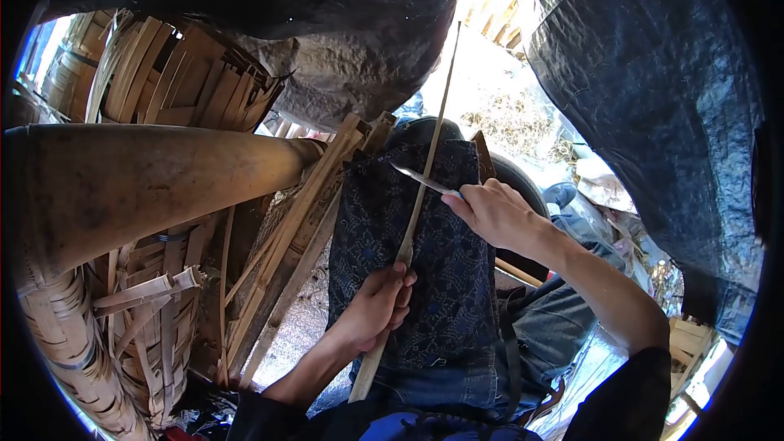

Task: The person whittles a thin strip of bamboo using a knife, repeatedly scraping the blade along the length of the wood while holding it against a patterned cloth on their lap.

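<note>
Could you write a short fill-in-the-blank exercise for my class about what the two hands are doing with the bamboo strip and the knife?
1. The left hand grips a long, thin, pale bamboo ____.
2. The right hand holds a small metal-bladed ____ against it.
3. Under the work, a dark blue patterned ____ covers the person's lap.
4. A stack of flat bamboo slats leans to the ____ of the left hand.

Missing words: strip; knife; cloth; left

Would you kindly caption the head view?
Left hand grips a long pale bamboo strip while right hand presses a steel knife blade against it.
</note>
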Demonstrator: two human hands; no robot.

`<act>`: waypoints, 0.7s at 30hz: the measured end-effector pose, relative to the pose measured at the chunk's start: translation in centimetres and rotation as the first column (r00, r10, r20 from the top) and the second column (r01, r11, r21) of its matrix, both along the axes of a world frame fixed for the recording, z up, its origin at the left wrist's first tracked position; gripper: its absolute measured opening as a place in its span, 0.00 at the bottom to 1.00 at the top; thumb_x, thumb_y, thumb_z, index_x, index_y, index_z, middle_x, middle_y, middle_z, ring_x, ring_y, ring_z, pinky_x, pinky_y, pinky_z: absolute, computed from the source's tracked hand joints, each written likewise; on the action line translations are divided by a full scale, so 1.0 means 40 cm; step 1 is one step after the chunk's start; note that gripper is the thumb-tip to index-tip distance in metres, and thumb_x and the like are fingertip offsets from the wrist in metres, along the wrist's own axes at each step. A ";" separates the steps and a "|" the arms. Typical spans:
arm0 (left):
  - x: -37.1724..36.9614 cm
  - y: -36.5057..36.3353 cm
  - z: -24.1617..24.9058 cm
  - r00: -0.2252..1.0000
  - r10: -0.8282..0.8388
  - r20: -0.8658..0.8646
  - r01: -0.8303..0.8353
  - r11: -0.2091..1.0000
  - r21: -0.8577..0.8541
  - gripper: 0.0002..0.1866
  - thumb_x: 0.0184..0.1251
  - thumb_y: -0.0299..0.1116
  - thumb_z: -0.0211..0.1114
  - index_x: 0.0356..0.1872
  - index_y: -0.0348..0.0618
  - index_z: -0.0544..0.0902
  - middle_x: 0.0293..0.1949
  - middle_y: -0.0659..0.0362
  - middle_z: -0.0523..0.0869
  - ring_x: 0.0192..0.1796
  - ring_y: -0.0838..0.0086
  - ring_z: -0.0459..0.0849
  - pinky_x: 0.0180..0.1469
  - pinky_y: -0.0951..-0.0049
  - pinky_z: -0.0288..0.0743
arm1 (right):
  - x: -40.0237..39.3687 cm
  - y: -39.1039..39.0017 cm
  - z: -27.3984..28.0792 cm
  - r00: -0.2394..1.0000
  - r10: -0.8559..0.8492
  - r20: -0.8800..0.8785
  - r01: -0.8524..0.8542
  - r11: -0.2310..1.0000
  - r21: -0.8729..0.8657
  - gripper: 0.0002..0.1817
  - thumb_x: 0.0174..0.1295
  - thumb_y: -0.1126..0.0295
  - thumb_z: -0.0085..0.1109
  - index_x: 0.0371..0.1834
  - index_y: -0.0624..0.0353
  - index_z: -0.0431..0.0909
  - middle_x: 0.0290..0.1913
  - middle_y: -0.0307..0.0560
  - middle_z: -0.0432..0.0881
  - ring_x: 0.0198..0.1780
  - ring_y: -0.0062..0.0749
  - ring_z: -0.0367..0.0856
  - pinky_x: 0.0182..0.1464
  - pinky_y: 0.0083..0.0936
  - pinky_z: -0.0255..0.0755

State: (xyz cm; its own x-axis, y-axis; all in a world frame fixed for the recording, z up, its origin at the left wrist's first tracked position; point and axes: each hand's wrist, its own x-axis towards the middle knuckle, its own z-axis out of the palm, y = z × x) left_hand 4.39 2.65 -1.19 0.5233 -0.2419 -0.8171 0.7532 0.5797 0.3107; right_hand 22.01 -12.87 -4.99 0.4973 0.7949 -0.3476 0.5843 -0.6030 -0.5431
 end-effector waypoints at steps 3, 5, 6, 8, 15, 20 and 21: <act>-0.007 0.001 0.009 1.000 0.016 -0.025 -0.015 1.000 0.018 0.15 0.76 0.45 0.37 0.33 0.50 0.67 0.18 0.71 0.58 0.15 0.87 0.51 0.17 0.82 0.44 | -0.001 0.005 -0.010 1.000 -0.017 0.023 0.017 1.000 0.002 0.27 0.70 0.55 0.43 0.14 0.60 0.67 0.07 0.49 0.68 0.08 0.37 0.69 0.11 0.33 0.61; -0.016 0.001 0.015 0.998 -0.005 -0.057 0.006 1.000 0.022 0.16 0.76 0.46 0.38 0.33 0.50 0.67 0.18 0.71 0.57 0.15 0.87 0.50 0.17 0.82 0.45 | 0.002 0.012 -0.005 1.000 -0.006 0.005 0.006 1.000 -0.028 0.27 0.70 0.55 0.43 0.14 0.60 0.67 0.07 0.48 0.68 0.08 0.36 0.69 0.11 0.32 0.63; -0.019 0.001 0.018 0.998 -0.004 -0.057 0.005 1.000 0.025 0.16 0.76 0.46 0.38 0.33 0.50 0.67 0.18 0.71 0.57 0.15 0.87 0.50 0.17 0.82 0.45 | 0.002 0.015 -0.003 1.000 0.007 -0.017 -0.008 0.998 -0.061 0.27 0.70 0.55 0.43 0.14 0.60 0.67 0.07 0.47 0.68 0.07 0.35 0.69 0.11 0.32 0.64; -0.021 -0.002 0.024 0.999 -0.012 -0.047 0.014 0.998 0.061 0.16 0.76 0.45 0.37 0.33 0.49 0.66 0.18 0.71 0.57 0.15 0.87 0.51 0.17 0.82 0.46 | 0.001 0.014 -0.010 1.000 0.013 -0.011 -0.014 0.997 -0.069 0.28 0.70 0.54 0.42 0.14 0.60 0.68 0.07 0.46 0.68 0.07 0.34 0.69 0.11 0.32 0.65; -0.116 -0.004 0.072 0.989 -0.030 -0.144 0.036 0.999 0.037 0.17 0.75 0.47 0.40 0.30 0.48 0.66 0.18 0.71 0.56 0.15 0.86 0.51 0.16 0.82 0.46 | 0.082 0.004 -0.051 0.991 -0.115 -0.068 0.103 0.983 -0.155 0.29 0.71 0.54 0.41 0.14 0.62 0.68 0.10 0.52 0.69 0.12 0.42 0.73 0.19 0.38 0.67; -0.215 0.036 0.139 0.971 -0.053 -0.234 0.031 0.995 -0.098 0.17 0.75 0.48 0.40 0.31 0.48 0.66 0.18 0.70 0.57 0.16 0.85 0.54 0.16 0.81 0.48 | 0.119 0.015 -0.032 0.997 -0.055 -0.059 0.048 0.992 -0.112 0.32 0.72 0.50 0.34 0.14 0.62 0.67 0.10 0.53 0.69 0.15 0.42 0.73 0.25 0.40 0.68; -0.226 0.037 0.156 0.960 -0.083 -0.266 0.055 0.993 -0.109 0.17 0.75 0.48 0.41 0.30 0.48 0.65 0.18 0.70 0.56 0.17 0.84 0.53 0.17 0.81 0.48 | 0.131 0.025 -0.020 0.996 -0.040 -0.083 0.025 0.984 -0.174 0.32 0.71 0.50 0.35 0.13 0.62 0.67 0.10 0.53 0.69 0.15 0.41 0.73 0.25 0.39 0.68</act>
